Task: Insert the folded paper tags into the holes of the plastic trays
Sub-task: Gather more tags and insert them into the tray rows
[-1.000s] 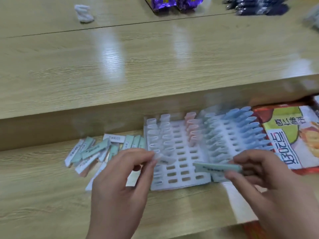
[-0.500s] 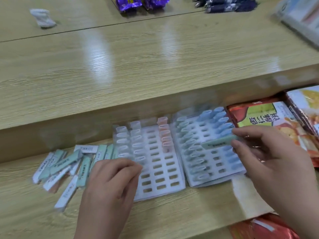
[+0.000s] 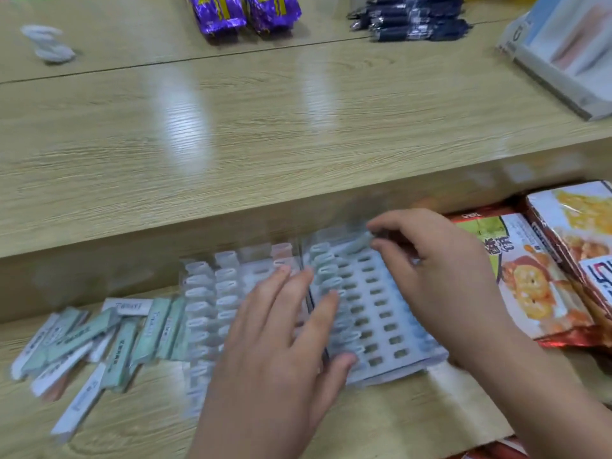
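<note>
The folded paper tag (image 3: 359, 244) is being pinched in my right hand (image 3: 440, 270) over the far row of the right tray (image 3: 381, 313). My left hand (image 3: 278, 342) is lying flat, fingers spread, across the left tray (image 3: 205, 306) and the right one. Loose tags (image 3: 99, 339) are lying farther left.

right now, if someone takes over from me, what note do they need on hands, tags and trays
Left hand: open, fingers flat across where the two trays meet.
Right hand: pinches a green tag at the far edge of the right tray.
Done: some columns filled in the left tray and the right one.
Left: many holes empty; loose tags lie in a pile left of the trays.
</note>
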A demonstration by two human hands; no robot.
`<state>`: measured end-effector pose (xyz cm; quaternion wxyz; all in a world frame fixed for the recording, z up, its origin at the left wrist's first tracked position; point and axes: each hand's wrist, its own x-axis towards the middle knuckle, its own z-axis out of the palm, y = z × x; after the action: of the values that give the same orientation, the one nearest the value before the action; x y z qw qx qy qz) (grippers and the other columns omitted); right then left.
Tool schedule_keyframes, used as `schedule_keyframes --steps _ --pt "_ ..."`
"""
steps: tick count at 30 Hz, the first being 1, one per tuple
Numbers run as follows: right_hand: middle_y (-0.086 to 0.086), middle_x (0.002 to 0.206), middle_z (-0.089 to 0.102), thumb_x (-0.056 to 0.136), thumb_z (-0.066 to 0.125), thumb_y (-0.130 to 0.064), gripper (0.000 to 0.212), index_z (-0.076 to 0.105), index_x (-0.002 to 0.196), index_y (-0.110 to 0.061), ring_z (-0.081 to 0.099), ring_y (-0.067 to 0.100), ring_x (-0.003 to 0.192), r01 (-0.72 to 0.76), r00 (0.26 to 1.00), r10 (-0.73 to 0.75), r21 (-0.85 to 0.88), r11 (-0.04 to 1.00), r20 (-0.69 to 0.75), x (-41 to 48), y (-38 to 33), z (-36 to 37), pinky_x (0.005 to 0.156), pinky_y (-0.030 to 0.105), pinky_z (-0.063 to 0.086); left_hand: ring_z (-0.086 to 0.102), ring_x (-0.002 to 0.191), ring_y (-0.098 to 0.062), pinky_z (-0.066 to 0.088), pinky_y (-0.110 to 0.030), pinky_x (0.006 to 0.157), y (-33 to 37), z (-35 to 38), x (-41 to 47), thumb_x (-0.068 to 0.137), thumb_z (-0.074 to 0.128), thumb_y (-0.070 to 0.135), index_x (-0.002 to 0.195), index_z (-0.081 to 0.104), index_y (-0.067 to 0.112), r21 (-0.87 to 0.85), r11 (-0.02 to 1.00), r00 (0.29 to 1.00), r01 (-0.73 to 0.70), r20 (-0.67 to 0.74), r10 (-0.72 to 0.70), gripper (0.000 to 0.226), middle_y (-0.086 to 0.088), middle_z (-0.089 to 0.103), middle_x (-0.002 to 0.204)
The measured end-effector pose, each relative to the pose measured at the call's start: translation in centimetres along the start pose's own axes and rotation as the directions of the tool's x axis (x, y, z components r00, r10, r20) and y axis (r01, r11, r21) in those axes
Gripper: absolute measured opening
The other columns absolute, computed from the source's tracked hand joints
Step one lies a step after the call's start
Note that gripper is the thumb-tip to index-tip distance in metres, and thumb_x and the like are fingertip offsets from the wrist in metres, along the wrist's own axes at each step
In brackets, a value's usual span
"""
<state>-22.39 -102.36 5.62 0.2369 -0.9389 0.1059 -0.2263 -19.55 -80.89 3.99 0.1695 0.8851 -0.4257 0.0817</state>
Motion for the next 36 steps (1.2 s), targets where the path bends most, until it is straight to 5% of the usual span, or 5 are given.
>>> schedule_keyframes --steps 13,20,26,31,36 --pt "-0.004 0.099 0.073 0.084 0.073 -0.009 0.023 0.078 0.104 -0.019 0.058 0.032 0.09 0.192 0.967 -0.168 -0.113 0.975 0.194 1.4 0.5 1.8 0.073 0.04 0.052 0.037 0.143 -0.038 0.032 -0.058 0.111 0.8 0.4 1.0 0.096 0.034 0.06 0.142 0.055 0.026 0.101 0.993 0.973 0.057 0.216 -0.077 0.061 -0.011 0.049 0.15" --pt "0.0 0.106 0.069 0.088 0.061 -0.011 0.027 0.073 0.111 -0.014 0.061 0.024 0.097 0.196 0.981 -0.195 -0.025 0.98 0.023 0.2 -5.6 2.7 0.087 0.027 0.042 0.039 0.143 -0.027 0.034 -0.044 0.114 -3.9 -4.0 -2.9 0.102 0.04 0.047 0.137 0.058 0.021 -0.106 0.973 0.977 0.206 -0.04 -0.211 0.047 -0.004 0.051 0.145" --pt "-0.006 0.111 0.065 0.089 0.063 -0.017 0.029 0.066 0.118 -0.02 0.061 0.017 0.101 0.233 0.905 -0.291 0.212 0.949 0.309 -0.6 -17.6 9.4 0.086 0.025 0.044 0.059 0.113 -0.035 0.049 -0.051 0.092 -13.4 -6.4 -10.3 0.092 0.049 0.036 0.119 0.069 0.008 -0.045 0.826 0.818 0.562 -0.114 -0.563 0.043 -0.01 0.063 0.125" --pt "-0.008 0.134 0.049 0.093 0.057 -0.028 0.045 0.046 0.136 -0.028 0.043 0.017 0.122 0.218 0.806 -0.222 0.074 0.973 0.549 -1.2 -22.9 16.1 0.102 0.03 0.04 0.059 0.11 -0.037 0.048 -0.05 0.094 -19.2 -6.3 -13.4 0.092 0.061 0.021 0.124 0.066 0.007 -0.017 0.706 0.707 0.708 0.0 -0.708 0.035 -0.012 0.063 0.125" --pt "-0.004 0.119 0.05 0.09 0.06 -0.036 0.039 0.055 0.128 -0.032 0.045 0.021 0.107 0.21 0.812 -0.131 -0.075 0.975 0.569 -0.2 -24.0 18.9 0.085 0.037 0.047 0.056 0.1 -0.031 0.049 -0.046 0.087 -22.0 -5.7 -13.4 0.095 0.062 0.03 0.124 0.067 0.018 -0.09 0.712 0.715 0.696 0.004 -0.699 0.033 -0.007 0.061 0.112"
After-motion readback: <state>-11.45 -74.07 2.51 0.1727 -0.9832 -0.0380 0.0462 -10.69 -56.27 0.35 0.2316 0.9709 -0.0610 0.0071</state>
